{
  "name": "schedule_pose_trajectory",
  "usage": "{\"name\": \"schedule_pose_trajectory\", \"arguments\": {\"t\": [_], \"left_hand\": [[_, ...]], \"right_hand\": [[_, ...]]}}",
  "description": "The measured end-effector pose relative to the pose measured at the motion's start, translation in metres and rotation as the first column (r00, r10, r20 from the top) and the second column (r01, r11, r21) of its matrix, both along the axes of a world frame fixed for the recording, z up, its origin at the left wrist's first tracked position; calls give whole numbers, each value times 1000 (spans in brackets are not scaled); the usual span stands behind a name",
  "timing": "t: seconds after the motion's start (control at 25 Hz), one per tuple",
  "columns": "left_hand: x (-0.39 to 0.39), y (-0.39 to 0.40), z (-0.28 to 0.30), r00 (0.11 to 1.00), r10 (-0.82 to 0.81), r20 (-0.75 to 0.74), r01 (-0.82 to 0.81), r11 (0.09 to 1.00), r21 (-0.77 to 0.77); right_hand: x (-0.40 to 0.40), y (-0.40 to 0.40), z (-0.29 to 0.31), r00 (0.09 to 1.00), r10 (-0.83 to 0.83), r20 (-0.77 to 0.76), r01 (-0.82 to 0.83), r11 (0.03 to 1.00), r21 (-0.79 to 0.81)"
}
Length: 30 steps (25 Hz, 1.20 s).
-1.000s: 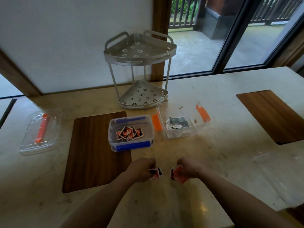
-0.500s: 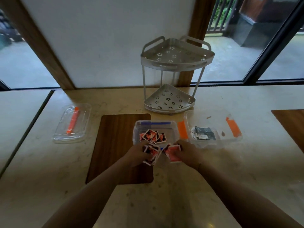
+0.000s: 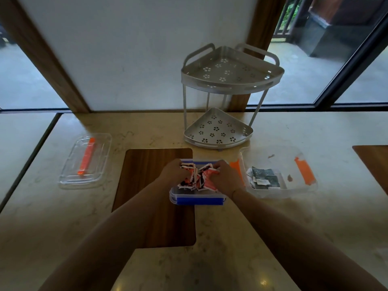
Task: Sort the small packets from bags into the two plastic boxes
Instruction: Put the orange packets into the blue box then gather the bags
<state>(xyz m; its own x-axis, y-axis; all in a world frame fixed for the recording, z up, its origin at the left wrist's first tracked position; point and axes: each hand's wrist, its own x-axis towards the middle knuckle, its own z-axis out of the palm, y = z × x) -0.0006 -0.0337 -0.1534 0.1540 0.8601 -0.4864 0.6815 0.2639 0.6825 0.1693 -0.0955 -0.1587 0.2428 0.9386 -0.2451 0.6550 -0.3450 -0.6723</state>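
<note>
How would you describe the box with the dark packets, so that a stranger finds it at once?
Start from the metal corner shelf at the wall. Just in front of it and to its right stands a clear plastic box with orange clips. Unlike the blue-clipped box beside it, it holds dark packets, not red ones.

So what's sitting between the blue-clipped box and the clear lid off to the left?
Head view: only the dark wooden mat on the table lies between the blue-clipped box and the clear lid.
</note>
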Motion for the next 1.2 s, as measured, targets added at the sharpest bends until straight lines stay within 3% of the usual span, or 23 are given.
{"name": "schedule_pose_trajectory", "arguments": {"t": [0.24, 0.48, 0.84, 1.04, 1.2], "left_hand": [[10, 16, -14, 993, -61, -105, 56, 997, -54], [15, 18, -31, 976, -105, -190, 99, 994, -40], [16, 18, -50, 931, -268, -249, 282, 959, 23], [19, 17, -54, 902, -288, -322, 324, 944, 65], [19, 9, -61, 858, -279, -431, 360, 925, 118]], "right_hand": [[-4, 18, -12, 986, 106, 127, -95, 992, -88], [-10, 27, -27, 973, 166, 159, -137, 974, -181], [-14, 37, -42, 926, 305, 223, -246, 934, -258], [-10, 36, -47, 913, 317, 258, -239, 926, -290], [-10, 31, -45, 860, 348, 373, -271, 931, -245]]}}
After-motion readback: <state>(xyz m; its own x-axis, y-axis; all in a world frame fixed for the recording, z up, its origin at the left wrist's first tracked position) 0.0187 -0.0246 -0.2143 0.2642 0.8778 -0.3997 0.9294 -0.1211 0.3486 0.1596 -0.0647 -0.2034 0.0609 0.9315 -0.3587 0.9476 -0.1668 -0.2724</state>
